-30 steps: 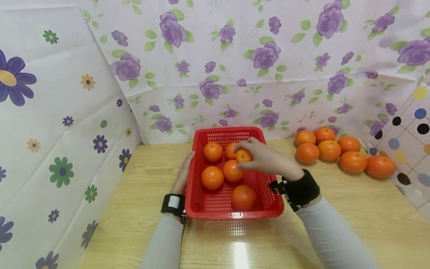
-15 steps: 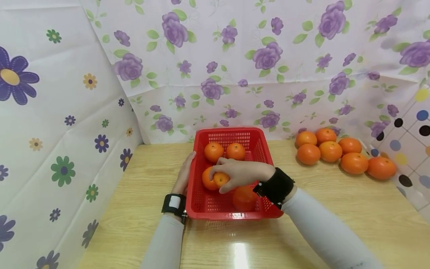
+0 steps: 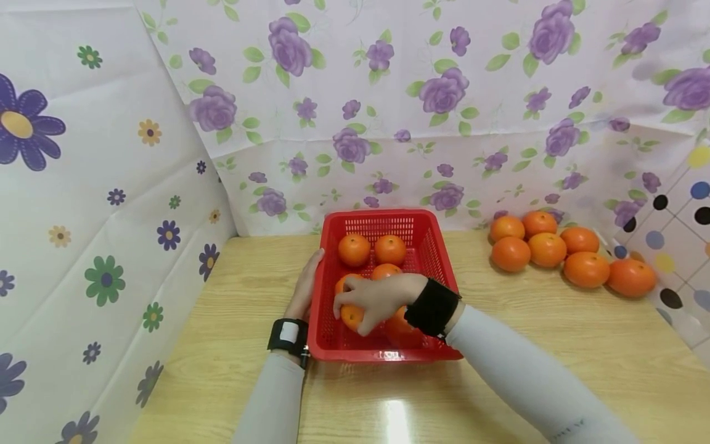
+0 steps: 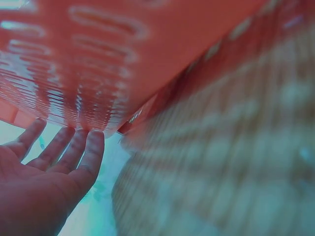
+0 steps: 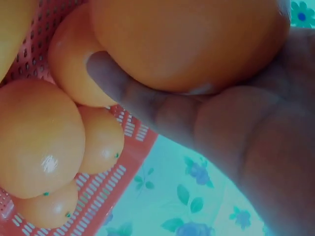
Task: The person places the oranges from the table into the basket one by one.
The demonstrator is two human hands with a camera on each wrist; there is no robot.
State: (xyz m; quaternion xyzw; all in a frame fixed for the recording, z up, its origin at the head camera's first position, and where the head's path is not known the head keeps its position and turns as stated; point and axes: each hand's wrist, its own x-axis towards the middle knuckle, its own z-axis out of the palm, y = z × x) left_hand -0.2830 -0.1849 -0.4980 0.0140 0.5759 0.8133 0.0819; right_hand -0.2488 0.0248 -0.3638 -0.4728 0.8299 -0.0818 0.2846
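A red plastic basket point(image 3: 388, 356) with slotted walls stands on the table, several oranges inside it. My right hand point(image 3: 377, 299) grips an orange point(image 3: 352, 318) low over the basket's front left part. In the right wrist view that orange point(image 5: 192, 39) fills the top, with the thumb along its side. Behind the hand lie an orange point(image 3: 354, 250) at the back left and another orange point(image 3: 391, 250) beside it. A larger orange point(image 3: 403, 330), partly hidden by my wrist, is at the front right. My left hand point(image 3: 304, 287) rests against the basket's left wall, its fingertips point(image 4: 94, 140) touching the slots.
On the table's right side, a group of several oranges point(image 3: 546, 250) lies close together. The wooden table point(image 3: 249, 290) meets a flowered cloth point(image 3: 355, 111) behind the basket. Another flowered cloth point(image 3: 111, 216) hangs at the left, and a dotted cloth point(image 3: 682, 246) at the right.
My right hand has moved left and toward the basket's front with its orange, from the back middle. The orange in the basket's middle shows again behind the hand. The left hand stays put.
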